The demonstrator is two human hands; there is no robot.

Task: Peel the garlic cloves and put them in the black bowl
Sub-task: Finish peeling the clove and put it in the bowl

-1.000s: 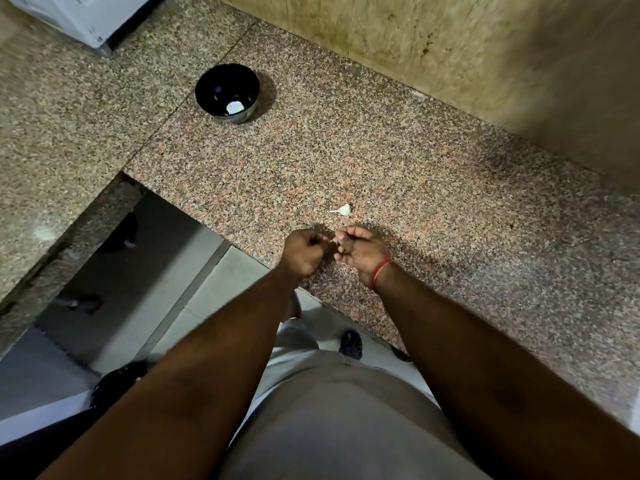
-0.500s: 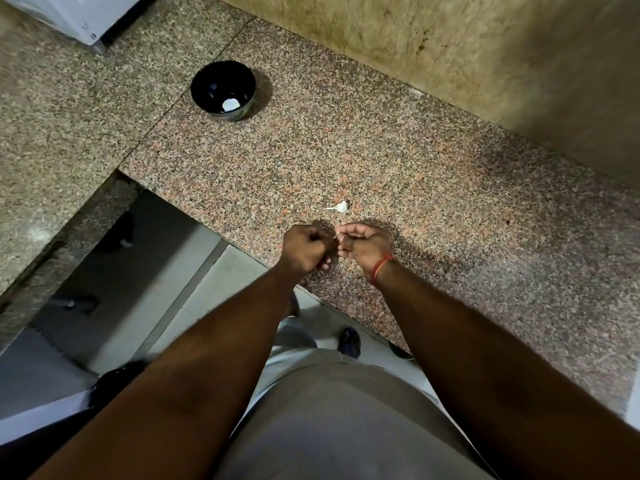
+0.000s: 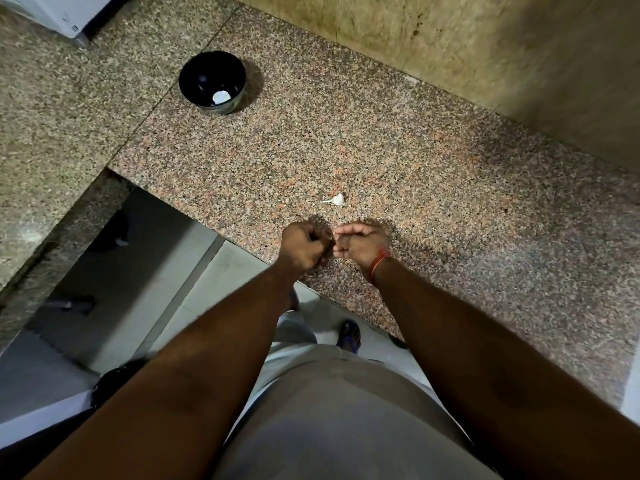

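My left hand (image 3: 304,245) and my right hand (image 3: 358,245) meet knuckle to knuckle just above the counter's front edge, all fingers curled inward. Whatever they pinch between them is hidden by the fingers; it is most likely a garlic clove. A white unpeeled garlic clove (image 3: 335,200) with a thin tail lies on the granite just beyond my hands. The black bowl (image 3: 212,82) stands far off at the back left, with one pale peeled clove (image 3: 220,97) inside it.
The speckled granite counter (image 3: 433,188) runs along a beige wall (image 3: 450,39) at the back. A second slab (image 3: 52,109) joins at the left, with a white appliance (image 3: 62,12) in the corner. Floor tiles and my feet show below the counter edge.
My hands stay pressed together with only small finger movements. The view has shifted slightly. The loose clove and the bowl have not moved on the counter.
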